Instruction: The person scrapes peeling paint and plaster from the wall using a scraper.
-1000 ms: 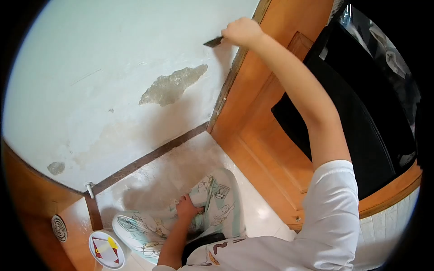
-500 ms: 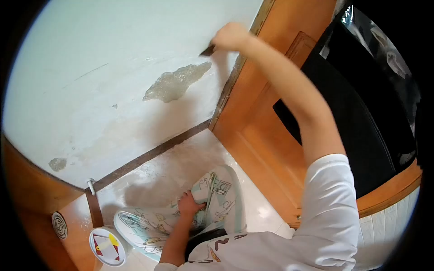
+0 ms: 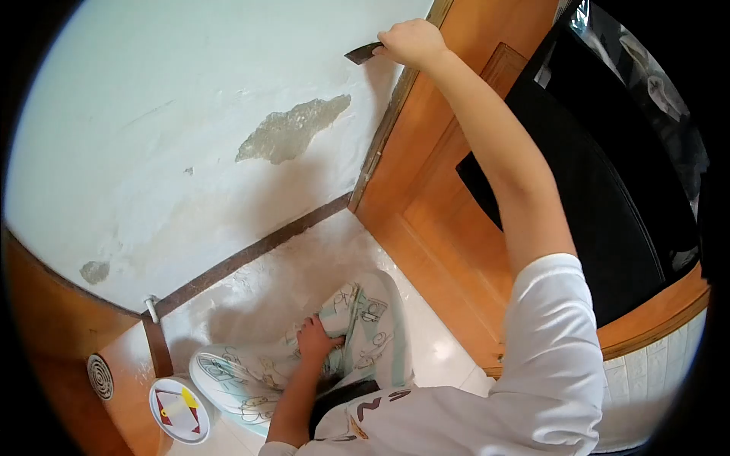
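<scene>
Two hands in view, both yours, & only the R hand [image 3: 413, 43] has a tool. Its grip is clamped on a scraper [image 3: 363, 53], fingers & thumb closed round the near end, so the tool is up at the wall [image 3: 190, 61], close to the door frame. Blade sticks out to the L of your grip, long axis running L & slightly down in view. Can't tell for sure if the edge touches the wall.

Key relation: the big bare patch [image 3: 293, 131] lies below & L of your grip, apart from the blade. Its long axis slants from lower L to upper R, w/ the upper R tip nearest the scraper, almost straight under it. R hand is by far the nearer one; your L hand [image 3: 315, 339] rests low on the patterned trousers [image 3: 372, 334], well apart from the wall. Can't tell if its fingers pinch the cloth.

Writing: nothing legible. White tub [image 3: 199, 433] by your L leg has a red, yellow & white label [image 3: 176, 410], no brand readable at this res. Dark marks on your shirt [image 3: 449, 418] look like letters or nos., partly cut off by folds, so no word to give. No text visible on the scraper.
</scene>
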`<state>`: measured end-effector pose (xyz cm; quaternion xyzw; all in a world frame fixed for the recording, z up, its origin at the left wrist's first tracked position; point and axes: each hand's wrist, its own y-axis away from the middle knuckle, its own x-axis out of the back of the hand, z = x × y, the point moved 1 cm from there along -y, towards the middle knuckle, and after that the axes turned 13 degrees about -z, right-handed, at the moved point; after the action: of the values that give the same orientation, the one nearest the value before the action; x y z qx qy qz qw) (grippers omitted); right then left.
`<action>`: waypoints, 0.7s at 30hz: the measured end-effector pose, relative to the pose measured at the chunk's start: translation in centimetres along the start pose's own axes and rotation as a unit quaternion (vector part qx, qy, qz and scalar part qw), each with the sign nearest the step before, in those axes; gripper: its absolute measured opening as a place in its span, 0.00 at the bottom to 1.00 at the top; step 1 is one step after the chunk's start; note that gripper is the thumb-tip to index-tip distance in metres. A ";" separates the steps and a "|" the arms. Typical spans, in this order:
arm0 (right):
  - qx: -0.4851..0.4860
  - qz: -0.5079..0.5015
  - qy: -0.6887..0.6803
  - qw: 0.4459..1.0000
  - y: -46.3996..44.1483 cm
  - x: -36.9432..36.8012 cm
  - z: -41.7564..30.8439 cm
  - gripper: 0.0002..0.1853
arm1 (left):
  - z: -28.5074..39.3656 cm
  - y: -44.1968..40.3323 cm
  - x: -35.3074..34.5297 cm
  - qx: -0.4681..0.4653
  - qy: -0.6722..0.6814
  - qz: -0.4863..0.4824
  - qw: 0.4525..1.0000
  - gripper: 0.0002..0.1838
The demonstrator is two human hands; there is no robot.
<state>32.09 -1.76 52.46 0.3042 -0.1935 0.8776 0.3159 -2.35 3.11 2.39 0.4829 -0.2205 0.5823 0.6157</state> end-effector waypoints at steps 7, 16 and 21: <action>-0.002 -0.030 -0.061 0.998 0.5 -1.2 -0.2 0.17 | -0.2 -0.1 0.7 0.025 0.025 -0.070 0.997 0.51; 0.001 -0.069 -0.116 0.991 0.0 -1.2 -0.4 0.20 | 0.4 -0.1 0.2 0.030 0.024 -0.054 0.998 0.50; -0.002 -0.028 -0.229 0.973 0.2 -4.2 -4.4 0.24 | -0.4 -1.4 1.6 -0.013 0.179 -0.130 0.975 0.56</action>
<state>32.76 -1.41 46.38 0.5021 -0.2537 0.7751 0.2878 -0.80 4.47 3.10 0.3868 -0.0496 0.5712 0.7222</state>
